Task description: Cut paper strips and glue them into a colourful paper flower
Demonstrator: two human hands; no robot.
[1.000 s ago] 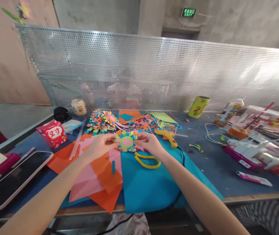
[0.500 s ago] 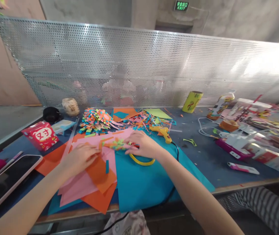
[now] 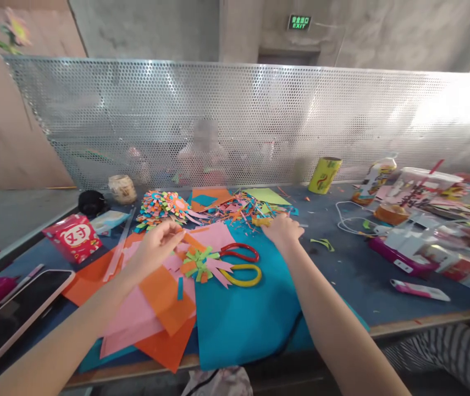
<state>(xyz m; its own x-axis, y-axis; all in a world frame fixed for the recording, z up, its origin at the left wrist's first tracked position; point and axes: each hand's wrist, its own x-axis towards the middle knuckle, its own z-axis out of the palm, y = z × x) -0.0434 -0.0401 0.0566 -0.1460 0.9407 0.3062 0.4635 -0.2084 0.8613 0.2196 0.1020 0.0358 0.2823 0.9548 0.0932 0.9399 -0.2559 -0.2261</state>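
Note:
My left hand [image 3: 162, 237] pinches a narrow orange paper strip [image 3: 194, 240] above the pink and orange sheets. My right hand [image 3: 283, 230] is closed over the yellow glue gun [image 3: 261, 221], hiding most of its handle. Between my hands lies a green and orange fringed paper flower [image 3: 199, 264] with pink paper tails. Beside it, and partly under it, are scissors [image 3: 241, 276] with one red and one yellow handle loop. Blue paper [image 3: 247, 324] spreads beneath the scissors. Orange paper [image 3: 169, 300] rests on pink paper [image 3: 130, 316] to the left.
Finished fringed flowers [image 3: 162, 208] and a heap of paper scraps [image 3: 243, 209] lie at the back. A red packet [image 3: 73, 237] and a phone [image 3: 16, 319] are on the left. Farther right stand a yellow roll [image 3: 324, 175], a bottle [image 3: 375, 179] and a purple power strip [image 3: 402, 258].
My right hand has left the flower and moved up and right onto the glue gun. My left hand has risen slightly with the orange strip. The flower and scissors are uncovered.

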